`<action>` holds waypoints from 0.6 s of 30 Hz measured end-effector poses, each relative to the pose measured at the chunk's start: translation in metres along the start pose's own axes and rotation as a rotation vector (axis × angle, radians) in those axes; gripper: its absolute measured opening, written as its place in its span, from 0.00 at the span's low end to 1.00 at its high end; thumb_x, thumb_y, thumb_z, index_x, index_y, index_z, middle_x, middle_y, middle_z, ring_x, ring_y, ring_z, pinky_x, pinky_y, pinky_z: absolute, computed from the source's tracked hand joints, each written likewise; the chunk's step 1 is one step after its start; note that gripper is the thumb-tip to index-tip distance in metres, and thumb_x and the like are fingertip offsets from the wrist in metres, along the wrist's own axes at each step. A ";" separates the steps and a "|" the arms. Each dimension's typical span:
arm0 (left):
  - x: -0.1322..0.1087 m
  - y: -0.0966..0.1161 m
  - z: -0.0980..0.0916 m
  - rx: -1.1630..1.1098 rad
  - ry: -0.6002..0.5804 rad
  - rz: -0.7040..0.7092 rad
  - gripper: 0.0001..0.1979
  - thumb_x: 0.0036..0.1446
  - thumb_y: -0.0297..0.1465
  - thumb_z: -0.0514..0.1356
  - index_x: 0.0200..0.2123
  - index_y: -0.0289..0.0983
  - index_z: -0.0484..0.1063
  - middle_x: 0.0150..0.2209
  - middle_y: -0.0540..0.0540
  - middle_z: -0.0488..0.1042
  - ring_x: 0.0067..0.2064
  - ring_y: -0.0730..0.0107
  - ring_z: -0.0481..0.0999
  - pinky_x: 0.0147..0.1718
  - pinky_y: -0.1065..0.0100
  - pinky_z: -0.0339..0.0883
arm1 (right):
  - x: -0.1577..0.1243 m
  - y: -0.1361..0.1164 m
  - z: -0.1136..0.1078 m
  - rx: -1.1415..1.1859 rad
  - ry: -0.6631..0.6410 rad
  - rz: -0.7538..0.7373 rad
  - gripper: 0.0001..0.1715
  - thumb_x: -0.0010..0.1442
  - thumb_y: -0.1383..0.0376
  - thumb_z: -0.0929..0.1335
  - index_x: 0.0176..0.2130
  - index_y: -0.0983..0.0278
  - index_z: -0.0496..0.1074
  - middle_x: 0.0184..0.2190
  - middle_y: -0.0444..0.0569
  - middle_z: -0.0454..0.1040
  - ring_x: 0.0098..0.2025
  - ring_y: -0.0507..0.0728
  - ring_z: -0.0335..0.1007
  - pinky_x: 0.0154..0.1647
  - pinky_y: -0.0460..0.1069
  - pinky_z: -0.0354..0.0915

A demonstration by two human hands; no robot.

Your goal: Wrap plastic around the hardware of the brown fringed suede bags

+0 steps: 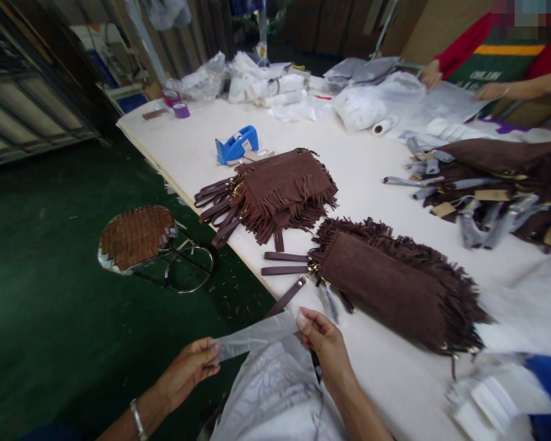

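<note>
Between my two hands a narrow strip of translucent plastic [257, 335] is stretched out above my lap. My left hand [190, 370] pinches its left end, beyond the table edge. The other end is between the thumb and fingers of my right hand [324, 343], close to the table's front edge. Just past my right hand lies a stack of dark brown fringed suede bags [386, 288], their wrist straps [284, 269] pointing left. A second pile of fringed bags [287, 184], redder brown, lies behind it with several straps hanging toward the table edge.
A blue tape dispenser [237, 144] and purple tape roll [181, 111] stand farther back on the white table [165, 147]. More brown bags [509, 165] with wrapped handles lie at right. Across the table, a person [500, 67] handles plastic bags [386, 101]. A stool [138, 237] stands left.
</note>
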State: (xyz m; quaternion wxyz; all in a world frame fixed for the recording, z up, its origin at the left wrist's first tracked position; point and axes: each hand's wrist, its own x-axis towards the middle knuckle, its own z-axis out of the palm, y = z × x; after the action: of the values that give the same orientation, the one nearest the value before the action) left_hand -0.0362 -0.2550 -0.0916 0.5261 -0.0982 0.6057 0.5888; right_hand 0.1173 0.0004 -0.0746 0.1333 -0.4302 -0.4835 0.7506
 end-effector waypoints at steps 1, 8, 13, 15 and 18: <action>0.000 0.002 0.000 0.037 0.024 0.024 0.15 0.48 0.40 0.68 0.33 0.35 0.74 0.35 0.46 0.75 0.35 0.68 0.73 0.40 0.65 0.67 | 0.000 0.001 0.000 0.000 -0.012 0.019 0.24 0.47 0.54 0.74 0.40 0.66 0.75 0.19 0.39 0.64 0.20 0.48 0.55 0.22 0.44 0.53; -0.001 0.013 0.003 0.417 0.211 0.275 0.18 0.52 0.46 0.62 0.27 0.36 0.73 0.25 0.50 0.72 0.30 0.66 0.70 0.33 0.67 0.63 | 0.000 0.013 -0.005 -0.142 0.055 -0.048 0.19 0.51 0.52 0.72 0.25 0.64 0.69 0.17 0.39 0.63 0.20 0.48 0.54 0.21 0.44 0.50; 0.001 -0.004 -0.004 0.590 0.334 0.339 0.24 0.56 0.52 0.53 0.22 0.38 0.70 0.20 0.50 0.70 0.27 0.65 0.70 0.31 0.66 0.61 | -0.001 0.020 -0.002 -0.253 0.111 -0.095 0.21 0.55 0.49 0.68 0.24 0.62 0.65 0.16 0.37 0.58 0.18 0.49 0.49 0.20 0.45 0.47; 0.004 -0.016 -0.013 0.614 0.341 0.309 0.26 0.56 0.54 0.51 0.22 0.38 0.70 0.20 0.50 0.70 0.27 0.64 0.71 0.31 0.66 0.62 | -0.003 0.018 0.002 -0.317 0.092 -0.123 0.21 0.56 0.49 0.68 0.25 0.62 0.65 0.16 0.37 0.57 0.19 0.49 0.49 0.20 0.45 0.47; 0.009 -0.029 -0.023 0.597 0.229 0.199 0.29 0.51 0.58 0.53 0.27 0.37 0.73 0.24 0.47 0.74 0.31 0.59 0.75 0.33 0.64 0.66 | -0.006 0.012 0.010 -0.425 0.040 -0.179 0.21 0.58 0.50 0.66 0.24 0.62 0.64 0.16 0.37 0.58 0.20 0.49 0.52 0.21 0.45 0.49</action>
State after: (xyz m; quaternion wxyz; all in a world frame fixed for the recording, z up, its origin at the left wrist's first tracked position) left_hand -0.0305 -0.2774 -0.1211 0.3999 0.0543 0.8133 0.4192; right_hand 0.1159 -0.0149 -0.0801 0.1152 -0.4188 -0.6640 0.6086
